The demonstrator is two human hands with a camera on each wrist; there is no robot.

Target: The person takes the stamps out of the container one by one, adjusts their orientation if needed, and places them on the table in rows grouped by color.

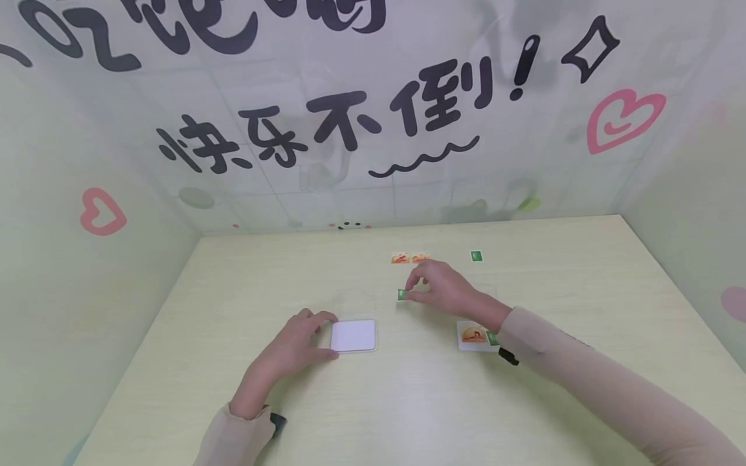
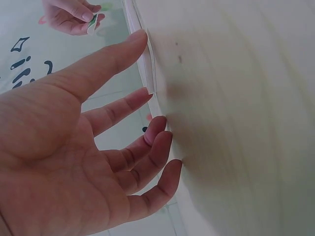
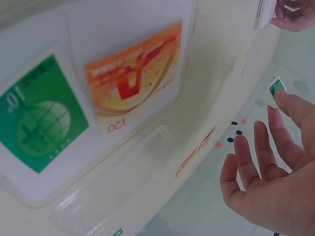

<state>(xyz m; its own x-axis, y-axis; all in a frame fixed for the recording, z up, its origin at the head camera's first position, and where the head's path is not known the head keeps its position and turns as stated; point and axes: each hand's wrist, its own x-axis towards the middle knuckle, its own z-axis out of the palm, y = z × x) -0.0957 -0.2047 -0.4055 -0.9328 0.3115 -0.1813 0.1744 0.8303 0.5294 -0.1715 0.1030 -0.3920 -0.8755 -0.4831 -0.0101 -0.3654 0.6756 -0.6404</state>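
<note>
My right hand [image 1: 445, 288] pinches a small green stamp [image 1: 401, 295] between thumb and index finger, above the table. In the right wrist view the same green stamp [image 3: 277, 86] sticks out past the fingertips, and the other fingers are loosely bent. My left hand [image 1: 294, 349] holds a white card in a clear case [image 1: 353, 335] at its left end, thumb on the near edge and index finger on the far edge. The remaining left fingers [image 2: 155, 157] rest on the tabletop. No stamp shows on this white card.
Right of centre lies another white card [image 1: 469, 347] bearing an orange stamp [image 1: 473, 334] and a green stamp [image 1: 492, 338], partly behind my right sleeve. Two orange stamps [image 1: 400, 258] and one green stamp [image 1: 476, 256] lie farther back. Clear lids [image 1: 354, 301] extend behind both cards. Printed walls enclose the table.
</note>
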